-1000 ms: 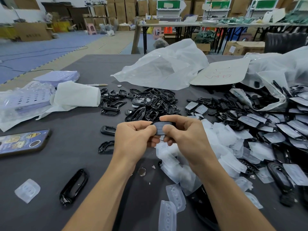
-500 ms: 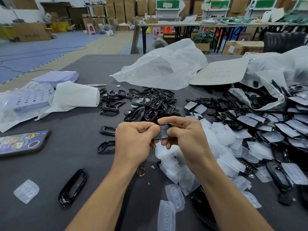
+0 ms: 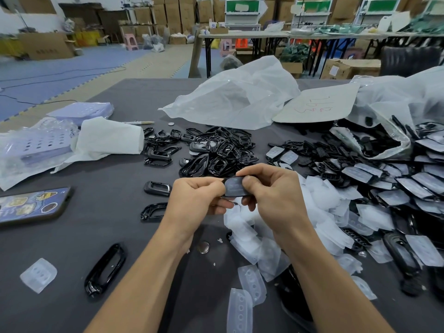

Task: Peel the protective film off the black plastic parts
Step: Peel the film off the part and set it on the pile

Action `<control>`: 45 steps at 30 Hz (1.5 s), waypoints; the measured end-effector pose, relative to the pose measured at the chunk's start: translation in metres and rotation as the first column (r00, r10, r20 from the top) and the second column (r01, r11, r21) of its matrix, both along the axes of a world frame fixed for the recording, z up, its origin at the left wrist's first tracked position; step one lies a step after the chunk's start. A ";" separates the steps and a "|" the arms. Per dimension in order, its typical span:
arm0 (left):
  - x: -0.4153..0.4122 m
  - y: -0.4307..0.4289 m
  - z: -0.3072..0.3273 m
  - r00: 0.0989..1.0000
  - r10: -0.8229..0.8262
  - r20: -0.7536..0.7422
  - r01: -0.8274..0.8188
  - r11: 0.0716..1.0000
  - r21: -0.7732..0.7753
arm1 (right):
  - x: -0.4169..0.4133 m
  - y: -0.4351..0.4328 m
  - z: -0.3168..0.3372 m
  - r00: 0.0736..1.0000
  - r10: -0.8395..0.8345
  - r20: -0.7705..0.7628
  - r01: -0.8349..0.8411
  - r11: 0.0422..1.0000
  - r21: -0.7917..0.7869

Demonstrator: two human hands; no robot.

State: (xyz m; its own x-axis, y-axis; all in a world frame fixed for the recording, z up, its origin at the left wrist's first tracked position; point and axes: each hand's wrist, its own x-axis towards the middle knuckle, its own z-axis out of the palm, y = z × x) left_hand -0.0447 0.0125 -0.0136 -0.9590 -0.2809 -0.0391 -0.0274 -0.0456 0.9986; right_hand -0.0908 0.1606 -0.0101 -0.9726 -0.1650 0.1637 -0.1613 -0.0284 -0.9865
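Between both hands, above the dark table (image 3: 115,231), is a black plastic part (image 3: 234,187) with film on its face. My left hand (image 3: 195,200) grips its left end with curled fingers. My right hand (image 3: 274,195) pinches its right end between thumb and fingers. A heap of peeled translucent films (image 3: 319,212) lies just right of my hands. Bare black frames (image 3: 216,150) are piled behind my hands. Film-covered parts (image 3: 408,186) crowd the right side.
A phone (image 3: 31,205) lies at the left edge. White paper (image 3: 108,138) and bagged purple trays (image 3: 31,145) sit at the far left. Loose black frames (image 3: 105,269), a coin cell (image 3: 203,247) and a stray film (image 3: 38,275) lie near me. Plastic bags (image 3: 235,97) fill the back.
My hands have shifted slightly on the part, and its filmed face now shows more between my thumbs. Nothing else on the table has moved.
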 end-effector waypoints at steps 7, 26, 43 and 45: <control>-0.002 -0.001 -0.002 0.998 0.059 -0.004 -0.059 0.998 0.009 | 0.001 0.000 0.000 0.995 0.076 0.065 -0.070 0.994 -0.082; -0.003 0.004 -0.007 0.996 0.090 -0.024 -0.088 0.994 0.066 | 0.007 0.008 0.004 0.941 0.014 -0.339 0.156 0.868 0.470; -0.001 0.008 -0.006 0.974 0.223 -0.041 -0.221 0.974 0.039 | 0.009 0.012 0.012 0.977 0.084 -0.196 0.031 0.852 0.523; -0.001 0.010 -0.007 0.976 0.214 -0.043 -0.213 0.977 0.033 | 0.007 0.013 0.014 0.982 0.068 -0.178 0.035 0.854 0.519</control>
